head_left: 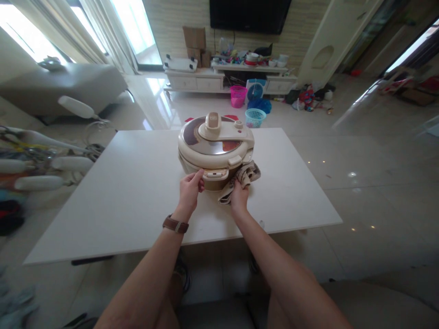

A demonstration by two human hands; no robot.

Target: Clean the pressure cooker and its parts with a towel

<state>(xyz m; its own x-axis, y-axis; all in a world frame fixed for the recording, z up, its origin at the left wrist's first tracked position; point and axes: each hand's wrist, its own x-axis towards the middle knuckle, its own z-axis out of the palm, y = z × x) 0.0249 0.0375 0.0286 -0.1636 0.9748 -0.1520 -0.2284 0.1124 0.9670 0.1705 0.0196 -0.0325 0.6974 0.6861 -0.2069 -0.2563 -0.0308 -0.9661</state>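
Observation:
A cream electric pressure cooker [214,151] with its lid on stands on the white table [137,196]. The fingers of my left hand [191,189] are closed at the left end of its front handle [216,174], thumb against the edge. A crumpled beige patterned cloth [249,174] is bunched in my right hand [239,196], close against the cooker's lower right side. Folds of the cloth hide some of those fingers. On the lid sit a tall knob [213,121] and a small valve [239,124].
Past the table's far edge stand a light blue basket [255,119], a pink basket [238,97] and a blue bag [262,106]. A white cabinet [195,83] with clutter on top runs along the wall. White padded parts [73,163] crowd the table's left side.

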